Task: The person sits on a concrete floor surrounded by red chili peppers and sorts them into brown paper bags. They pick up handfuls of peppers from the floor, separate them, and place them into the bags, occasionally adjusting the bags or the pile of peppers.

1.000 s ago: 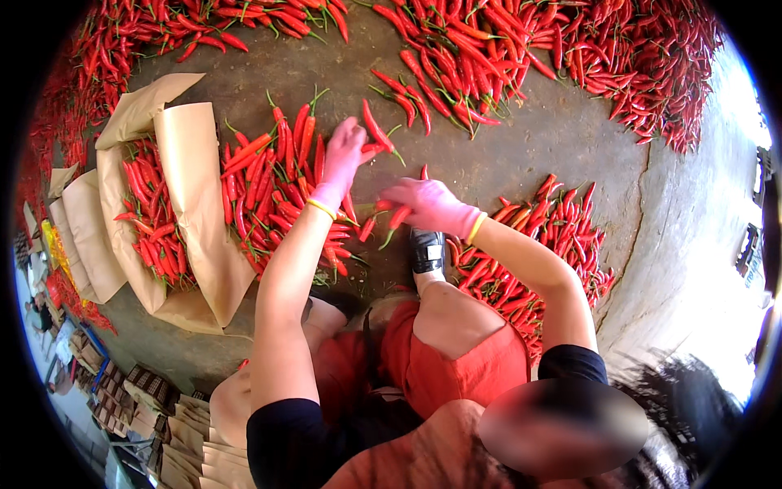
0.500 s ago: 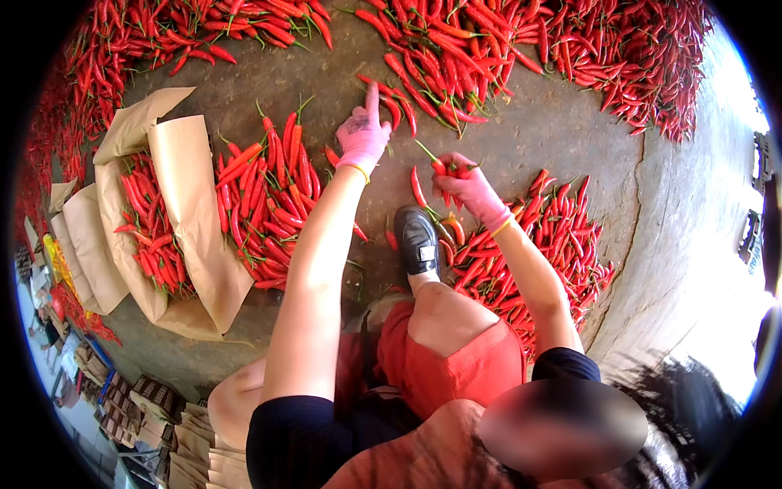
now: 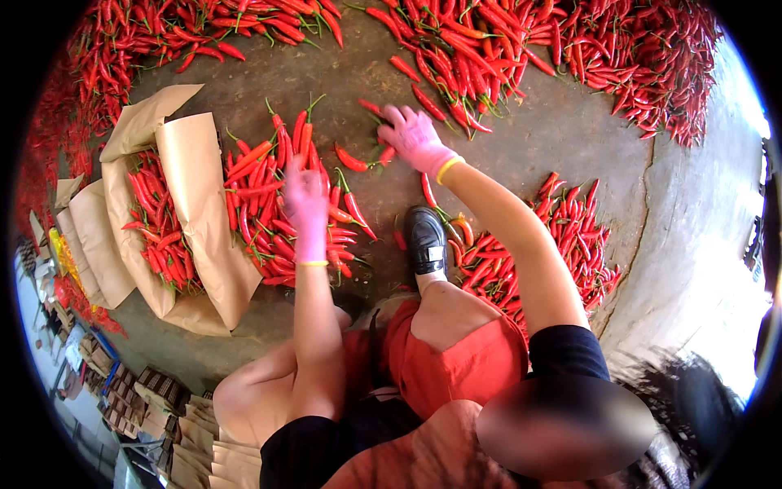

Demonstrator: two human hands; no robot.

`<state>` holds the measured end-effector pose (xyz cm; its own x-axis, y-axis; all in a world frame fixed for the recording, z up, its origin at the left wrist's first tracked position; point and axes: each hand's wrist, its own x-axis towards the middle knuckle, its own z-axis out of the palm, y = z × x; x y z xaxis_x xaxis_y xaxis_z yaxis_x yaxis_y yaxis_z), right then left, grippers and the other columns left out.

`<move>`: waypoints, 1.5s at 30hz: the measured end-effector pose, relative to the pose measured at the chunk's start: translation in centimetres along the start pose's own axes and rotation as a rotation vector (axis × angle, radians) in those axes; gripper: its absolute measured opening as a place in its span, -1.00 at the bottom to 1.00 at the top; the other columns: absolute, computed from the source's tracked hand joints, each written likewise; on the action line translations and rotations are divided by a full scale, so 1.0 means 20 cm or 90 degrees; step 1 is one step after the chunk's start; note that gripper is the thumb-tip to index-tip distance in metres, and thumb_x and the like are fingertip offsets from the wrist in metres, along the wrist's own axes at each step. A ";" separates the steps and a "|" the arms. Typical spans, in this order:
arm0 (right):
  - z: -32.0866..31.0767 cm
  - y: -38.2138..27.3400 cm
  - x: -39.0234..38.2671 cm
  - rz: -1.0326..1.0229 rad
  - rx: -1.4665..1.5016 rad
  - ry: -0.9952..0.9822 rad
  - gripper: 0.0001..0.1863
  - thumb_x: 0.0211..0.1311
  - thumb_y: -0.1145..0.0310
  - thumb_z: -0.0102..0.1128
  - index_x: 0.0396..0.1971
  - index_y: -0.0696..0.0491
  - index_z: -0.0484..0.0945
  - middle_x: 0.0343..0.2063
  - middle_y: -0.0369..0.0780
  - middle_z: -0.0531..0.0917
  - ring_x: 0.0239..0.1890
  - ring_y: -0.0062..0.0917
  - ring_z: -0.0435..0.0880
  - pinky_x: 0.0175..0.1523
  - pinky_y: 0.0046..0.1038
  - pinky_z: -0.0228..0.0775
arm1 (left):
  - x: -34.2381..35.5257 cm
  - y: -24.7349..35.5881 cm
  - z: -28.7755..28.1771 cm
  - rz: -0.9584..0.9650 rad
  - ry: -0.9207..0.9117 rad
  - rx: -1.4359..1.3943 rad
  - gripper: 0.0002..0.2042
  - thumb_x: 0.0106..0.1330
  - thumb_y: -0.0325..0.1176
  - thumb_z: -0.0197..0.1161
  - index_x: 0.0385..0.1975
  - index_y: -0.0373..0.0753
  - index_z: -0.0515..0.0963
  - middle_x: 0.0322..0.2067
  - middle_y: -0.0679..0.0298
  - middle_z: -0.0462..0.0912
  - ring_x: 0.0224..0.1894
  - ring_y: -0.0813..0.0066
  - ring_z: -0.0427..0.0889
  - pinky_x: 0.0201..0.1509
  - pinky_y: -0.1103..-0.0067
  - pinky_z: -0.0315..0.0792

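Observation:
My left hand (image 3: 305,200), in a pink glove with a yellow cuff and smeared by motion, is over the middle heap of long red chillies (image 3: 261,228). My right hand (image 3: 407,134), gloved the same way, reaches with fingers apart to a few loose chillies (image 3: 350,160) on the concrete floor, near the upper heap (image 3: 456,57). Left of the middle heap is an opened brown paper bag (image 3: 186,179) with chillies (image 3: 163,244) inside.
More chilli heaps lie at top left (image 3: 204,28), top right (image 3: 627,73) and beside my right arm (image 3: 578,244). My shoe (image 3: 425,240) rests between the heaps. Folded paper (image 3: 102,244) is at left; stacked brown sheets and blocks (image 3: 195,440) are at lower left.
My left hand has moved from the loose chillies down and left onto the middle heap. My right hand has moved up and left, and the chillies it held no longer show in it.

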<state>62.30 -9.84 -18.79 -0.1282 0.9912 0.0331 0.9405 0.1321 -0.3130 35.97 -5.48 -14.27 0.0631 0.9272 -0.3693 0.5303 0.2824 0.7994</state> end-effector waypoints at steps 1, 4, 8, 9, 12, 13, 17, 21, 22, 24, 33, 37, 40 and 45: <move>-0.03 -0.01 -0.09 -0.021 0.042 -0.034 -0.78 0.01 0.26 0.28 -0.27 -0.18 0.60 0.02 -0.22 0.46 -0.03 -0.29 0.52 -0.08 -0.23 0.46 | -0.01 0.03 0.11 0.181 -0.036 0.230 -0.54 0.29 -0.44 0.19 0.23 -0.20 0.41 -0.25 0.05 0.64 -0.15 0.13 0.65 -0.02 0.38 0.51; -0.15 0.10 -0.41 -0.003 0.221 -0.138 -0.63 -0.03 0.36 0.33 -0.13 -0.09 0.59 0.12 -0.17 0.45 0.07 -0.17 0.49 0.09 -0.22 0.44 | -0.08 -0.01 0.47 0.121 -0.117 0.254 -0.61 0.21 -0.43 0.26 0.07 -0.12 0.46 -0.07 -0.08 0.53 -0.13 -0.10 0.58 -0.03 0.17 0.48; -0.35 0.26 -0.78 0.256 0.540 -0.098 -0.61 0.10 0.52 0.26 -0.01 0.04 0.56 -0.09 -0.19 0.60 0.00 -0.37 0.56 0.13 -0.39 0.41 | -0.38 0.05 0.76 0.188 -0.374 0.118 -0.57 0.24 -0.41 0.25 0.15 -0.07 0.49 -0.12 -0.01 0.55 -0.07 -0.01 0.57 0.05 0.22 0.47; -0.43 0.28 -0.85 0.385 0.630 -0.099 -0.67 0.18 0.55 0.24 -0.02 0.07 0.57 -0.18 -0.26 0.62 -0.11 -0.52 0.59 0.03 -0.47 0.45 | -0.43 0.11 0.78 0.137 -0.427 0.061 -0.53 0.25 -0.40 0.24 0.20 -0.06 0.47 -0.11 -0.01 0.55 -0.04 0.00 0.57 0.09 0.23 0.47; -0.51 0.31 -1.00 0.657 0.824 -0.002 -0.70 0.26 0.50 0.26 -0.01 0.07 0.54 -0.38 -0.40 0.59 -0.42 -0.77 0.48 -0.34 -0.62 0.37 | -0.20 0.08 0.82 0.351 -0.184 0.081 -0.58 0.27 -0.41 0.21 0.17 -0.17 0.51 -0.19 0.06 0.58 -0.18 0.15 0.61 -0.07 0.34 0.53; -0.49 0.31 -1.03 0.654 0.869 0.089 -0.71 0.25 0.51 0.26 -0.03 0.09 0.54 -0.40 -0.42 0.58 -0.43 -0.76 0.48 -0.36 -0.62 0.35 | -0.10 0.15 0.82 0.363 -0.166 0.078 -0.60 0.27 -0.41 0.22 0.14 -0.17 0.53 -0.26 0.09 0.59 -0.25 0.18 0.61 -0.12 0.34 0.52; -0.36 0.34 -1.06 0.674 0.775 0.118 -0.67 0.16 0.58 0.27 -0.04 0.06 0.56 -0.43 -0.40 0.57 -0.39 -0.74 0.48 -0.28 -0.58 0.39 | 0.21 0.32 1.04 0.368 -0.261 0.286 -0.60 0.35 -0.07 0.17 0.16 0.02 0.49 -0.13 0.00 0.64 -0.09 -0.03 0.64 0.00 0.22 0.51; -0.29 0.22 -0.85 0.228 0.167 -0.110 -0.54 -0.06 0.55 0.26 -0.05 -0.02 0.59 -0.11 -0.10 0.63 0.03 -0.15 0.57 0.09 -0.20 0.44 | 0.23 0.41 1.06 0.349 -0.296 0.407 -0.69 0.33 -0.05 0.17 -0.05 -0.05 0.51 -0.15 0.02 0.64 -0.10 0.00 0.65 -0.06 0.23 0.53; -0.26 0.24 -0.88 0.229 0.186 -0.178 -0.56 -0.05 0.52 0.27 -0.06 -0.04 0.60 -0.10 -0.12 0.62 0.02 -0.14 0.56 0.09 -0.19 0.44 | 0.21 0.35 1.01 0.388 -0.287 0.389 -0.72 0.32 -0.10 0.19 -0.08 -0.07 0.50 -0.20 0.04 0.64 -0.14 0.02 0.65 -0.10 0.24 0.53; -0.19 0.31 -0.93 0.223 0.222 -0.308 -0.60 -0.04 0.44 0.29 -0.10 -0.07 0.61 -0.10 -0.16 0.60 0.02 -0.13 0.54 0.09 -0.18 0.44 | 0.18 0.23 0.91 0.428 -0.245 0.286 -0.77 0.28 -0.22 0.24 -0.14 -0.12 0.49 -0.27 0.07 0.62 -0.21 0.06 0.65 -0.18 0.28 0.53; -0.23 0.28 -0.48 0.104 0.341 -0.109 -0.55 -0.09 0.56 0.26 -0.09 -0.03 0.62 0.14 -0.07 0.45 0.19 -0.13 0.41 0.23 -0.22 0.36 | -0.17 -0.27 0.73 0.100 -0.273 -0.153 -0.84 0.35 -0.49 0.16 -0.13 -0.22 0.40 -0.34 0.37 0.47 -0.46 0.66 0.49 -0.45 0.65 0.43; -0.20 0.32 -0.88 0.192 0.501 -0.035 -0.51 -0.05 0.56 0.30 -0.01 -0.01 0.61 0.12 -0.03 0.47 0.21 -0.11 0.42 0.32 -0.22 0.28 | -0.20 -0.06 0.39 -0.050 -0.197 -0.225 -0.46 0.33 -0.57 0.10 0.33 -0.18 0.22 -0.35 0.40 0.44 -0.48 0.65 0.45 -0.44 0.67 0.42; -0.19 0.30 -1.10 0.579 0.954 0.072 -0.62 0.13 0.51 0.30 0.00 0.04 0.57 -0.02 -0.25 0.58 -0.05 -0.48 0.59 0.06 -0.45 0.47 | -0.17 -0.07 0.32 -0.068 -0.173 -0.250 -0.26 0.26 -0.65 0.07 0.48 -0.12 0.04 -0.24 0.32 0.45 -0.45 0.59 0.49 -0.39 0.61 0.48; -0.25 0.24 -1.09 0.679 1.011 0.089 -0.67 0.20 0.49 0.28 -0.01 0.06 0.55 -0.29 -0.44 0.61 -0.33 -0.77 0.53 -0.25 -0.64 0.42 | -0.16 0.14 0.55 0.447 -0.178 0.188 -0.56 0.05 -0.62 0.18 -0.01 -0.12 0.50 -0.23 0.14 0.51 -0.26 0.10 0.57 -0.21 0.34 0.49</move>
<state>71.22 -30.68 -16.32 0.3217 0.6486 -0.6898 -0.5182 -0.4891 -0.7016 46.63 -10.38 -15.98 0.6517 0.7576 0.0361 0.4873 -0.4548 0.7454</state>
